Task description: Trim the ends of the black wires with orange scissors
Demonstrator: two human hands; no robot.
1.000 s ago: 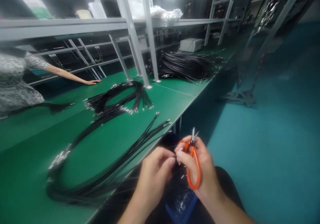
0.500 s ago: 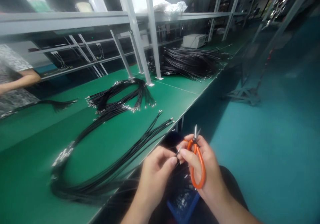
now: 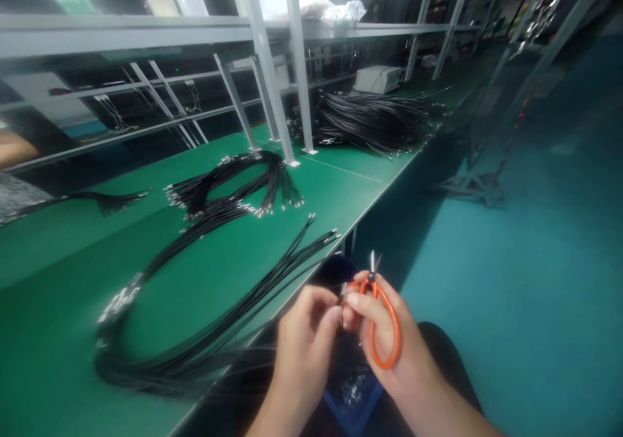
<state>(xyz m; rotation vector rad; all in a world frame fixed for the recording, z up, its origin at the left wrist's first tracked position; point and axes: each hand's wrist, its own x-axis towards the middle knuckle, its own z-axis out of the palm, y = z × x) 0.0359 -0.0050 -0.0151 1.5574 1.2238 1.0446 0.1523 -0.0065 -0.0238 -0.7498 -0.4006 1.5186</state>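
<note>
Orange-handled scissors [image 3: 393, 333] rest in my right hand [image 3: 389, 320], blades up and slightly parted. The thumb and fingers of that hand also pinch a small metallic piece at a cable end. My left hand [image 3: 307, 339] is closed beside it, thumb and forefinger pinching the black cable near its tip. The two hands nearly touch, and their fingers partly hide the cable end. A long bundle of black cables [image 3: 195, 359] with silvery ends curves over the green table [image 3: 58, 320] and runs off its edge toward my left hand.
A looped cable bundle [image 3: 263, 161] and a large cable pile [image 3: 370, 119] lie farther back on the table. Metal shelf posts [image 3: 277, 86] rise from it. Below my hands is a blue tray [image 3: 350, 417] with small bits. A person's arm [image 3: 14, 148] shows at far left.
The scissors have turned slightly and their blades have come closer together, a little lower and left. The person's arm at far left has moved farther left, mostly out of view.
</note>
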